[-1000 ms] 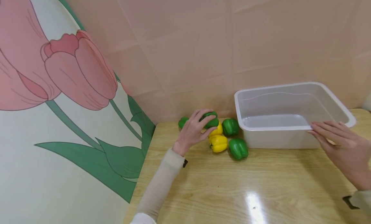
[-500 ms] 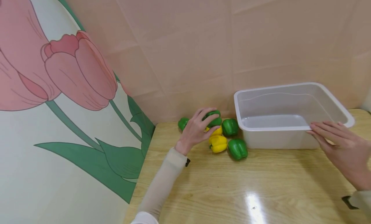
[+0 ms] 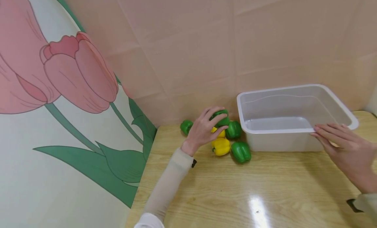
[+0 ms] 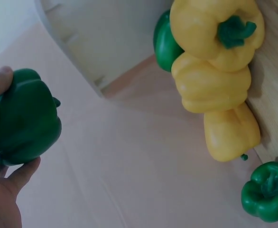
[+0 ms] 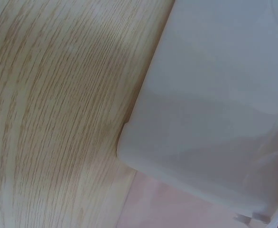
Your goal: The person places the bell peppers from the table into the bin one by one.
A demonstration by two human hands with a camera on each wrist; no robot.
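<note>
A green bell pepper (image 3: 221,117) is gripped between the fingers and thumb of my left hand (image 3: 203,128), raised over the group of peppers. In the left wrist view this held green pepper (image 4: 30,116) is apart from the others. Below the hand, a yellow bell pepper (image 3: 221,146) lies in front of another yellow pepper (image 3: 219,133); the left wrist view shows three yellow ones. Out to the right, my right hand (image 3: 349,149) rests with straight fingers on the front rim of a light grey plastic bin (image 3: 282,141), its thumb lower against the outside.
Two green peppers, one at the back (image 3: 233,129) and one in front (image 3: 241,152), sit close to the bin's left side. Another green pepper (image 3: 186,126) lies at the back left. A pink cloth (image 3: 188,57) hangs behind the wooden table (image 3: 224,192); a tulip-painted wall (image 3: 73,156) borders it left.
My left hand has moved right and slightly up with the green bell pepper, uncovering more of the pepper at the back left. My right hand stays on the bin's rim.
</note>
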